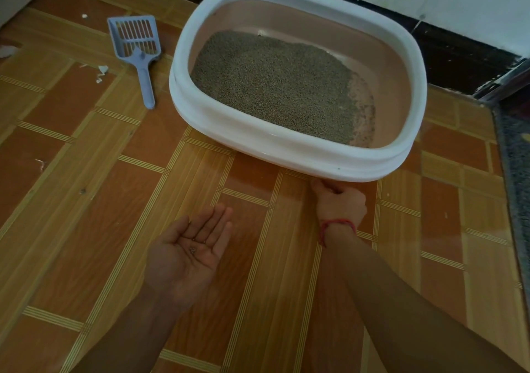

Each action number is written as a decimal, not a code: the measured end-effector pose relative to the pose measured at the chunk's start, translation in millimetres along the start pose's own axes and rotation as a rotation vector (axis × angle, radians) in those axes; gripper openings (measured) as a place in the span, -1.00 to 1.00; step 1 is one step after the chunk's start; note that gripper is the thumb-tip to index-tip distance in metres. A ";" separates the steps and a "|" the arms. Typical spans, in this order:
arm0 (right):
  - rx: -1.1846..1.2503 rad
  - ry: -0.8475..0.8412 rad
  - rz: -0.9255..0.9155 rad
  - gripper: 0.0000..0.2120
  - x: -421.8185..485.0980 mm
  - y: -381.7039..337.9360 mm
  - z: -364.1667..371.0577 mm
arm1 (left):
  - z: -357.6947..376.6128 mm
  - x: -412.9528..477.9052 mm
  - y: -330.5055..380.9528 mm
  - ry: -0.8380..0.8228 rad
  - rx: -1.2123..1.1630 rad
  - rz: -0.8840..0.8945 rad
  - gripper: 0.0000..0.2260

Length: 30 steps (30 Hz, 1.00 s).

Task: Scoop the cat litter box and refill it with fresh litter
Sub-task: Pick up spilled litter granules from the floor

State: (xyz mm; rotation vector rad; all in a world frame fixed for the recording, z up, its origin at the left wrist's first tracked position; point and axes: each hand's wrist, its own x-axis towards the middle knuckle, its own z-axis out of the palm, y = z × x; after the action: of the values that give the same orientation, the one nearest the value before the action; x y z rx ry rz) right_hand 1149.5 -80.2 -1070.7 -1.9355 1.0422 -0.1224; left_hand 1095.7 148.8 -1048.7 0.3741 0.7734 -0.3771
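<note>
Floor (86,200): patterned orange-and-tan sheet; carries everything listed.

Scraps (102,70): small white bits, far left, near the scoop.

Scoop (139,57): blue, slotted, lying flat just left of the box, handle toward the person. In neither hand.

Left hand (186,253): palm up, low and central, well short of the box. Grip spread, fingers straight and together, used as a tray.

Grains (193,248): a few dark pellets resting in the left palm.

Box (286,146): white-rimmed, pink inside, standing on the floor right of the scoop and against the dark skirting.

Litter (275,86): grey-brown pellets covering most of the box's bottom; a thin, nearly bare strip along the right side.

Right hand (339,203): on the floor just under the box's near rim, back upward, fingers curled down. Cannot tell whether the grip pinches a pellet or closes on nothing.

Thread (338,225): red, around the right wrist.

Mat (516,157): dark speckled edge, far right.

Step in hand, as judged: gathering stray pellets off the floor into the left palm. Handling advice: keep the palm level and slightly cupped so the pellets do not roll off; pick with fingertips close to the rim without nudging the box; tip the palm out over the box, low.
</note>
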 end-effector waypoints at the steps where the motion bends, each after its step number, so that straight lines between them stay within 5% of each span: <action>1: 0.026 0.009 0.034 -0.81 -0.8 -2.1 2.9 | -0.4 0.1 -0.1 0.002 0.000 0.000 -0.54; 6: 0.164 0.053 0.241 -0.83 -0.5 -14.2 13.9 | -2.4 0.0 1.0 0.014 -0.016 0.000 -0.54; 12: 0.144 0.079 0.263 -0.83 3.0 -14.7 20.4 | -7.0 1.4 4.0 0.011 -0.047 -0.011 -0.69; 24: -0.143 -0.038 -0.030 -0.79 -5.4 -3.2 8.8 | -2.5 -4.5 5.7 -0.067 -0.042 0.001 -0.63; 30: -0.173 -0.399 -0.318 -0.92 -74.2 -8.2 13.5 | -0.3 -7.6 2.6 -0.058 -0.018 0.000 -0.75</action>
State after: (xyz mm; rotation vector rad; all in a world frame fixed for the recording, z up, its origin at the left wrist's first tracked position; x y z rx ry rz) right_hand 1113.4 -16.9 -1049.8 -2.1571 0.4922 0.1772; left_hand 1091.7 152.6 -1042.9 0.3448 0.7196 -0.3788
